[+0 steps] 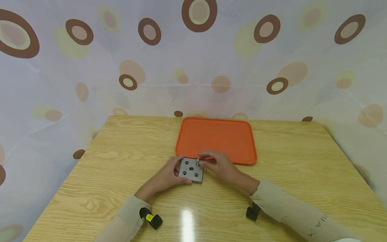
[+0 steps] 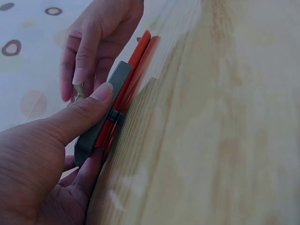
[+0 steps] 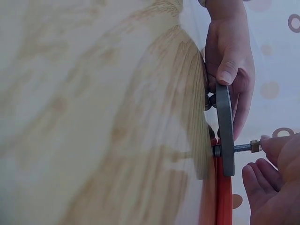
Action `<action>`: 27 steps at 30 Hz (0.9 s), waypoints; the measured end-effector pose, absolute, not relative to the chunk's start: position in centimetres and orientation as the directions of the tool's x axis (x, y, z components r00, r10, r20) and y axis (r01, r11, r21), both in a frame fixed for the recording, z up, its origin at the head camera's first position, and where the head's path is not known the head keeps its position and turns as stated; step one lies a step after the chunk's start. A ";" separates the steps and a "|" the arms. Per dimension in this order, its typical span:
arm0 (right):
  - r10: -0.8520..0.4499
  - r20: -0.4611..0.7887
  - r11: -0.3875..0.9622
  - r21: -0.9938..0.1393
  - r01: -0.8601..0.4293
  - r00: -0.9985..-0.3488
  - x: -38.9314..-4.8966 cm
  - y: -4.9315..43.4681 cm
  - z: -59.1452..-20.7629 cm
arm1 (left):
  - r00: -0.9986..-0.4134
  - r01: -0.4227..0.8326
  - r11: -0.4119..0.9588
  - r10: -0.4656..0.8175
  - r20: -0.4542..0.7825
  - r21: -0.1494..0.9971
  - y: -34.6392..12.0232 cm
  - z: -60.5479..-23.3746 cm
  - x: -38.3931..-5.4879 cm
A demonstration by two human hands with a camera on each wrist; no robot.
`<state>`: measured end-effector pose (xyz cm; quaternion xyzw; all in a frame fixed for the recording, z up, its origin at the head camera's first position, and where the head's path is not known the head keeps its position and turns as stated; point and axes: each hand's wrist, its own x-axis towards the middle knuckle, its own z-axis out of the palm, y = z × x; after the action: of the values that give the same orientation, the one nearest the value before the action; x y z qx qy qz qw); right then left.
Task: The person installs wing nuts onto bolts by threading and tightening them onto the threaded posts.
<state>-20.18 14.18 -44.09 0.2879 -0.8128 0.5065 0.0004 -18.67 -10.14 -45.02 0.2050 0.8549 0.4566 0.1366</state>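
Observation:
A grey square metal plate (image 1: 190, 170) with several holes lies on the wooden table just in front of the orange tray (image 1: 216, 138). My left hand (image 1: 169, 175) grips the plate (image 2: 101, 123) by its left and near edges, thumb on top. A threaded bolt (image 3: 240, 147) stands up through the plate's far right corner hole. My right hand (image 1: 218, 163) pinches the nut (image 3: 254, 146) at the bolt's top end. The plate (image 3: 225, 133) sits slightly raised off the table on small feet.
The orange tray holds nothing that I can see. A patterned curtain with brown and yellow rings encloses the table (image 1: 121, 151) on three sides. Black wrist-camera mounts (image 1: 151, 217) sit under both sleeves.

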 end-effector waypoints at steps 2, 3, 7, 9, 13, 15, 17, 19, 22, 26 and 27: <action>-0.476 0.298 0.314 -0.821 -0.476 -0.827 -20.2 14.1 -44.0 | -0.880 0.225 0.500 0.474 -0.047 0.836 -10.1 -45.1 -18.7; -0.478 0.299 0.314 -0.820 -0.479 -0.826 -20.2 14.1 -44.0 | -0.880 0.223 0.500 0.473 -0.048 0.837 -10.1 -45.1 -18.7; -0.490 0.306 0.313 -0.812 -0.493 -0.816 -20.2 14.0 -44.0 | -0.881 0.221 0.503 0.470 -0.050 0.835 -10.1 -45.1 -18.8; -0.490 0.299 0.320 -0.812 -0.489 -0.818 -20.2 14.0 -44.0 | -0.881 0.223 0.505 0.470 -0.049 0.834 -10.1 -45.1 -18.8; -0.490 0.279 0.339 -0.812 -0.476 -0.826 -20.2 13.9 -44.0 | -0.880 0.229 0.506 0.472 -0.045 0.831 -10.1 -45.1 -18.7; -0.492 0.276 0.339 -0.812 -0.474 -0.825 -20.2 13.9 -43.9 | -0.880 0.229 0.505 0.473 -0.045 0.832 -10.2 -45.0 -18.7; -0.494 0.277 0.342 -0.809 -0.477 -0.824 -20.2 14.0 -43.9 | -0.878 0.229 0.501 0.476 -0.045 0.835 -10.2 -45.0 -18.7; -0.496 0.278 0.336 -0.812 -0.477 -0.823 -20.1 14.0 -43.9 | -0.878 0.226 0.501 0.476 -0.048 0.836 -10.2 -44.9 -18.7; -0.493 0.278 0.329 -0.818 -0.472 -0.824 -20.2 14.1 -43.9 | -0.878 0.230 0.501 0.477 -0.044 0.834 -10.2 -44.9 -18.7; -0.486 0.280 0.320 -0.824 -0.467 -0.828 -20.2 14.2 -44.0 | -0.879 0.232 0.501 0.475 -0.041 0.834 -10.2 -45.0 -18.7; -0.482 0.278 0.322 -0.826 -0.463 -0.831 -20.2 14.2 -44.0 | -0.877 0.236 0.496 0.478 -0.037 0.835 -10.2 -45.0 -18.7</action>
<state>-20.17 14.20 -44.00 0.2904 -0.8128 0.5049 -0.0094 -18.69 -10.18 -45.04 0.2088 0.8547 0.4562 0.1330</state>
